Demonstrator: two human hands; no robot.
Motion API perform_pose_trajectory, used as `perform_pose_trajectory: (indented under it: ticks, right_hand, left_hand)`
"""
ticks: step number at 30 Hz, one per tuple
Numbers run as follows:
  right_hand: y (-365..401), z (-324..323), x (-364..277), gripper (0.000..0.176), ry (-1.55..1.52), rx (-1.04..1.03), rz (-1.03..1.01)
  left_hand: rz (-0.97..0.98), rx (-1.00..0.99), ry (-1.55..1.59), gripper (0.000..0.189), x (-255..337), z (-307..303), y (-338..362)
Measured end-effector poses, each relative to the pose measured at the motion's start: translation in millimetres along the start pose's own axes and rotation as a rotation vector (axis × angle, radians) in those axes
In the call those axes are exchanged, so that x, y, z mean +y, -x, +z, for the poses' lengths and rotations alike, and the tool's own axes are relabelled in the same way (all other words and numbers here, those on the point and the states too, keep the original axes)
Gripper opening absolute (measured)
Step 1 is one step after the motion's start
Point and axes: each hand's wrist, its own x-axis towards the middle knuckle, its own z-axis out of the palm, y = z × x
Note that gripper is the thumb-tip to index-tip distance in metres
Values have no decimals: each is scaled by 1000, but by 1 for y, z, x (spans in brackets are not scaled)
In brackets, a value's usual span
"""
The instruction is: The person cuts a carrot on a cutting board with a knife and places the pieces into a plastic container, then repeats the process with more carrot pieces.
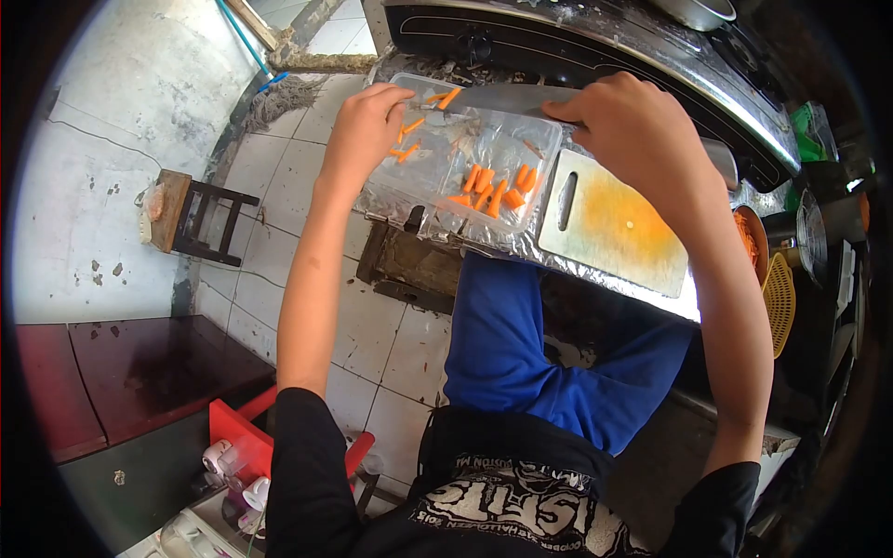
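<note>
My left hand [365, 130] rests on the far left corner of a clear plastic container [484, 158], fingertips among small carrot pieces [406, 149]. My right hand [633, 126] grips the handle of a large knife, whose blade [498, 98] lies flat across the container's far edge. More orange carrot sticks [493, 191] lie in a cluster in the container's middle. A white cutting board [619, 228] stained orange lies just right of the container.
A gas stove [595, 46] runs along the counter's far side. Foil [484, 240] lines the counter edge. Shredded carrot in a bowl [750, 244] and a yellow strainer [779, 302] sit at the right. A small wooden stool [191, 216] stands on the tiled floor.
</note>
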Motion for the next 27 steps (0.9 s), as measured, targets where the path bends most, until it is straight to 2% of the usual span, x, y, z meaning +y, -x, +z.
perform_pose_trajectory:
  ticks: [2, 4, 7, 10, 12, 15, 20, 22, 23, 25, 26, 27]
  right_hand:
    - [7, -7, 2, 37, 28, -28, 21]
    - [8, -5, 3, 36, 18, -10, 11]
    - [7, -4, 0, 34, 1, 23, -8]
    - [7, 0, -2, 26, -27, 122, -75]
    - [4, -5, -6, 32, 3, 11, -4]
    - [5, 0, -2, 33, -36, 87, -38]
    - [13, -4, 8, 36, -55, 64, -11]
    - [21, -6, 15, 37, -70, 27, 29]
    - [26, -6, 22, 34, -115, 91, 12]
    - [38, -7, 30, 32, -165, 151, -5]
    - [44, -13, 32, 32, -185, 121, 43]
    - [50, -16, 35, 33, -203, 92, 93]
  left_hand:
    - [-23, -12, 16, 20, 10, 6, -3]
    - [61, -2, 70, 20, 20, 14, -6]
    - [56, -26, 92, 21, 26, 20, -11]
    - [47, -9, 74, 20, 4, 22, -16]
    - [15, -36, 43, 20, -7, 19, -15]
    - [-25, -68, -23, 19, -14, 13, -14]
    - [-48, -10, -14, 17, -10, 14, -10]
    - [-27, -104, -59, 18, 2, 16, -8]
    - [-29, -104, -57, 18, 8, 19, -7]
    - [-49, -504, 3, 20, 28, 24, -5]
    - [-53, -597, 32, 28, 40, 23, -3]
    - [-50, -600, 33, 28, 44, 27, -1]
